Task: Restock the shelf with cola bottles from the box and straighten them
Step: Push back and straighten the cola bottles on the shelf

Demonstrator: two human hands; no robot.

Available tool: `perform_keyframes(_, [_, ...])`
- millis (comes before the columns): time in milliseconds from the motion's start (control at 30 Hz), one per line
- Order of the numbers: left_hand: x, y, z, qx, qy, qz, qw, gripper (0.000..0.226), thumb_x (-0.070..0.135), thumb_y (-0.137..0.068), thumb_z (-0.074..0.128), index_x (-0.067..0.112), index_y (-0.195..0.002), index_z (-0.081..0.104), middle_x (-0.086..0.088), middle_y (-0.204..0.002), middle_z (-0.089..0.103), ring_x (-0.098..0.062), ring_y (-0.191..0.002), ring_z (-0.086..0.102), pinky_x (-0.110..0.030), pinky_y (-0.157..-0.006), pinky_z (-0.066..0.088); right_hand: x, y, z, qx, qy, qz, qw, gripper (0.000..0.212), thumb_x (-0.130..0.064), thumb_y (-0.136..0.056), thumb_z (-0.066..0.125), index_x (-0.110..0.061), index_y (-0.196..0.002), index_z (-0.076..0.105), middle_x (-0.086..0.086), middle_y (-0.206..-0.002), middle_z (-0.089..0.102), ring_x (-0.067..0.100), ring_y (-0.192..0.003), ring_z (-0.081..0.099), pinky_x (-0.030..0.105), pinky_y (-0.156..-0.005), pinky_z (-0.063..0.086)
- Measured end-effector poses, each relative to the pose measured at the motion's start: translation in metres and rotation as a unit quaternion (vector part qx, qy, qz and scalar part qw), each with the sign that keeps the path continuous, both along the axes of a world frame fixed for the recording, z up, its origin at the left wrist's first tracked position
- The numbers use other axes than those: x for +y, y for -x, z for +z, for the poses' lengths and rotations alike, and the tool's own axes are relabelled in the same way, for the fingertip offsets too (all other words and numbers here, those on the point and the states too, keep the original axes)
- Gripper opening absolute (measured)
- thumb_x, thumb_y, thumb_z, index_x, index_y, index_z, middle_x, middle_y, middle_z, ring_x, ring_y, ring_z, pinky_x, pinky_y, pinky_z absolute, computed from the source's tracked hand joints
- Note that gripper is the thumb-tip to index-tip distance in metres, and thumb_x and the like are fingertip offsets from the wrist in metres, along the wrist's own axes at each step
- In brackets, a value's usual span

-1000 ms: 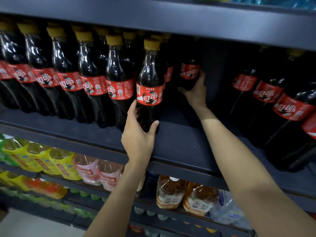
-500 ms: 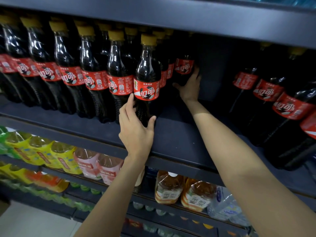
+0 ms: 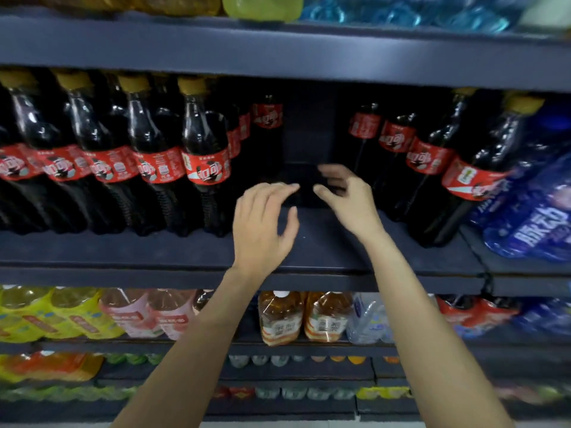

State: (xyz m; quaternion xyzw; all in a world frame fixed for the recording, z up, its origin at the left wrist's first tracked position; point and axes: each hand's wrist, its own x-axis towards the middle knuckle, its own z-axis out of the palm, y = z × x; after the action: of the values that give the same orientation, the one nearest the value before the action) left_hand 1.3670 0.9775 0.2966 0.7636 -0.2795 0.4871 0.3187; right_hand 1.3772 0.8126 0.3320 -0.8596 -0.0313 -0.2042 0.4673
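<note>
Cola bottles with red labels and yellow caps stand in rows on the dark shelf (image 3: 324,257). The nearest front bottle (image 3: 205,159) stands left of a gap in the middle. One bottle (image 3: 268,125) stands deep at the back of that gap. Another row of cola bottles (image 3: 429,162) leans along the right side. My left hand (image 3: 262,223) hovers over the shelf in front of the gap, fingers loosely bent, holding nothing. My right hand (image 3: 346,193) hovers beside it, fingers relaxed and empty. The box is out of view.
Blue packs of water (image 3: 531,217) sit at the right end of the shelf. The shelf above carries yellow and blue bottles (image 3: 262,7). Below are yellow, pink and tea drinks (image 3: 279,319), with more small bottles on lower shelves.
My left hand has let go of the front cola bottle. My right hand has come back from the rear bottle. Both now hover empty at the gap, and the view has shifted right.
</note>
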Motion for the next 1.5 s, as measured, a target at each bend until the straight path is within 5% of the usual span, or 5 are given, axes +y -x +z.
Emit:
perform_keyframes(200, [-0.072, -0.013, 0.034, 0.353, 0.062, -0.206, 0.911, 0.021, 0.030, -0.087, 0.063, 0.024, -0.107, 0.062, 0.016, -0.083, 0.064, -0.002, -0.080, 0.061, -0.022, -0.076, 0.051, -0.054, 0.087, 0.001, -0.135, -0.041, -0.177, 0.974, 0.019, -0.011, -0.091, 0.059, -0.020, -0.106, 0.065, -0.008, -0.089, 0.068, 0.001, -0.082, 0.063, 0.011, -0.073, 0.046])
perform_keyframes(333, [-0.129, -0.031, 0.038, 0.448, 0.041, -0.257, 0.855, 0.053, 0.029, -0.084, 0.070, 0.022, -0.131, 0.047, 0.006, -0.114, 0.056, -0.010, -0.104, 0.055, -0.032, -0.093, 0.050, -0.089, 0.110, -0.004, -0.240, -0.037, -0.354, 0.903, 0.031, -0.019, -0.086, 0.064, -0.012, -0.116, 0.057, 0.003, -0.099, 0.060, 0.018, -0.091, 0.058, 0.038, -0.080, 0.051])
perform_keyframes(567, [-0.191, -0.042, 0.038, 0.439, 0.085, -0.272, 0.852, 0.088, 0.033, -0.071, 0.079, 0.022, -0.143, 0.028, -0.004, -0.138, 0.047, -0.019, -0.124, 0.048, -0.043, -0.104, 0.042, -0.129, 0.082, -0.002, -0.103, -0.039, -0.256, 0.960, 0.094, -0.024, -0.072, 0.080, -0.016, -0.145, 0.021, 0.004, -0.136, 0.045, 0.018, -0.123, 0.048, 0.034, -0.102, 0.041])
perform_keyframes(1100, [-0.034, 0.059, 0.037, 0.334, 0.155, 0.012, 0.929, 0.084, 0.047, -0.074, 0.075, 0.033, -0.144, 0.031, 0.006, -0.129, 0.048, -0.010, -0.103, 0.055, -0.038, -0.085, 0.055, -0.086, 0.080, 0.024, 0.010, -0.011, -0.028, 1.000, 0.089, -0.040, -0.065, 0.084, -0.032, -0.138, 0.033, -0.011, -0.106, 0.060, 0.007, -0.101, 0.057, 0.030, -0.088, 0.047])
perform_keyframes(1500, [0.007, 0.035, 0.020, 0.262, 0.191, 0.144, 0.935, 0.079, 0.030, -0.085, 0.069, 0.018, -0.148, 0.024, -0.006, -0.131, 0.042, -0.018, -0.113, 0.052, -0.033, -0.084, 0.051, 0.032, -0.060, 0.013, -0.029, -0.116, 0.058, 0.991, 0.093, -0.017, -0.066, 0.085, -0.013, -0.141, 0.030, 0.008, -0.135, 0.054, 0.019, -0.123, 0.052, 0.029, -0.104, 0.041])
